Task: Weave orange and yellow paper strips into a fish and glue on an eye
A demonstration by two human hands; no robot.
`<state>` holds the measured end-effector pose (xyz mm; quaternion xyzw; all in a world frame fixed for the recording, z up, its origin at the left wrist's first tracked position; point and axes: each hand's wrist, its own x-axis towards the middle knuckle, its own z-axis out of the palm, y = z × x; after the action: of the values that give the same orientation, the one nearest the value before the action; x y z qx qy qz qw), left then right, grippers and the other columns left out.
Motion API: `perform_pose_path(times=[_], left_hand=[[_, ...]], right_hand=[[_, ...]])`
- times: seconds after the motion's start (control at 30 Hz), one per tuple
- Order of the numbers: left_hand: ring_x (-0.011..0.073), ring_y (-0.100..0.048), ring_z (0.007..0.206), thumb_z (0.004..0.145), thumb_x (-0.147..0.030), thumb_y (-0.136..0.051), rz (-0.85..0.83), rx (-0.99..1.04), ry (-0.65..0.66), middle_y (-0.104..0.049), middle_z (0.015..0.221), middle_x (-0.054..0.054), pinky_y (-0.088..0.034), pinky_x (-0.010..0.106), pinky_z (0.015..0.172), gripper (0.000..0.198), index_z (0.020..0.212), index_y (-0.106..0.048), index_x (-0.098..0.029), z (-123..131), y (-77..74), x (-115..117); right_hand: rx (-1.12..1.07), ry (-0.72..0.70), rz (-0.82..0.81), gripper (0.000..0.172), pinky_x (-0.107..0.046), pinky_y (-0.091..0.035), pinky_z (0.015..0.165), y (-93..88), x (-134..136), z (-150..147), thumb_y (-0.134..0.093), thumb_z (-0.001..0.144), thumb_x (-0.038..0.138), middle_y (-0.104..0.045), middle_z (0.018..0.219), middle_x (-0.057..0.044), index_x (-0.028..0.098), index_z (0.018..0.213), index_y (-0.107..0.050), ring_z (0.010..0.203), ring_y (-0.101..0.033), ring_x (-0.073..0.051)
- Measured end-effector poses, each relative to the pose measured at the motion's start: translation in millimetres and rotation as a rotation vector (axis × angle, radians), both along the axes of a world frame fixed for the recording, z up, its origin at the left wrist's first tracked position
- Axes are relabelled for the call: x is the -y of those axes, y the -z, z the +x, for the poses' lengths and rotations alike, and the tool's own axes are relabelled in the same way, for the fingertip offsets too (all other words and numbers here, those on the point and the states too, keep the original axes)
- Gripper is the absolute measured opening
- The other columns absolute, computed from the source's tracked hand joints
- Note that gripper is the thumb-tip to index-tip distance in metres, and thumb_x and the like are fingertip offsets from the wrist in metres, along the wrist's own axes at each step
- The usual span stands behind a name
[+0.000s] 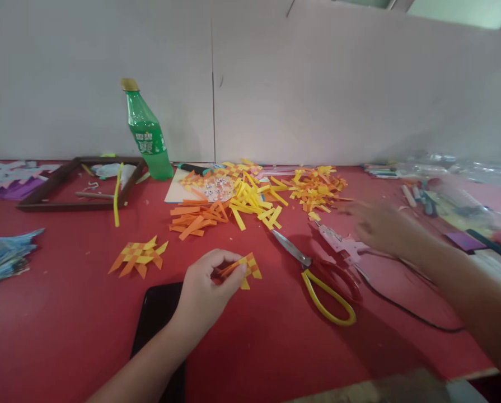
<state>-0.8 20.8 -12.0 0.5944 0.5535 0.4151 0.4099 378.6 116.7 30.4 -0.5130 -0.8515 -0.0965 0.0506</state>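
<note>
Woven paper piece (251, 265) between left hand's (210, 288) thumb and fingers.

The readable writing is on the green bottle (144, 120), which stands on the table near the wall. Its label (150, 141) carries Chinese characters, printed in white on the green ground. The characters are in two rows, one above the other. In the upper row they are smaller, and they are too blurred for me to read with certainty. Below them is one bigger character, which looks like 爽, although its strokes are also a little soft. Beside this big character there are small pale marks on the label, but I cannot tell if they are letters or drawing.
</note>
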Motion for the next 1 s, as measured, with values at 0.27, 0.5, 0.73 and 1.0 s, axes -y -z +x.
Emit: perform_pose_path(times=[0.27,0.5,0.73,1.0], left_hand=[[0.016,-0.064,0.072,0.085,-0.028,-0.063,0.159,-0.004,0.07,-0.069,0.078,0.002,-0.049,0.027,0.067,0.01,0.081,-0.071,-0.022,0.4,1.0,-1.4],[0.016,-0.064,0.071,0.085,-0.025,-0.063,0.147,0.062,0.054,-0.068,0.079,0.002,-0.049,0.028,0.066,0.008,0.081,-0.07,-0.021,2.0,3.0,-1.1],[0.0137,-0.062,0.068,0.085,-0.022,-0.065,0.227,0.104,0.022,-0.067,0.075,0.001,-0.049,0.026,0.067,0.007,0.08,-0.069,-0.02,0.9,-5.1,0.7],[0.0086,-0.057,0.063,0.083,-0.027,-0.073,0.296,0.434,-0.312,-0.063,0.072,-0.003,-0.046,0.017,0.057,0.008,0.082,-0.067,-0.021,-7.4,-6.2,-0.6]], right_hand=[[0.008,-0.227,-0.108,0.031,-0.034,-0.046,0.094,-22.3,-71.9,-194.1,-0.044,0.098,0.021,-0.072,0.113,-0.008,0.019,0.11,-0.072,0.11,-0.061,-0.022],[0.156,-0.178,-0.263,0.025,-0.038,-0.054,0.086,1.3,-129.8,-265.5,-0.063,0.093,0.028,-0.067,0.115,-0.011,0.013,0.113,-0.066,0.103,-0.065,-0.022],[0.089,-0.241,-0.143,0.02,-0.035,-0.043,0.093,-22.6,-126.1,-249.3,-0.054,0.094,0.019,-0.07,0.113,-0.011,0.015,0.098,-0.073,0.11,-0.059,-0.025],[-0.001,-0.457,-0.113,0.022,-0.033,-0.043,0.079,-28.6,-4.3,-181.0,-0.051,0.093,0.015,-0.071,0.089,-0.007,0.017,0.09,-0.072,0.087,-0.06,-0.02]])
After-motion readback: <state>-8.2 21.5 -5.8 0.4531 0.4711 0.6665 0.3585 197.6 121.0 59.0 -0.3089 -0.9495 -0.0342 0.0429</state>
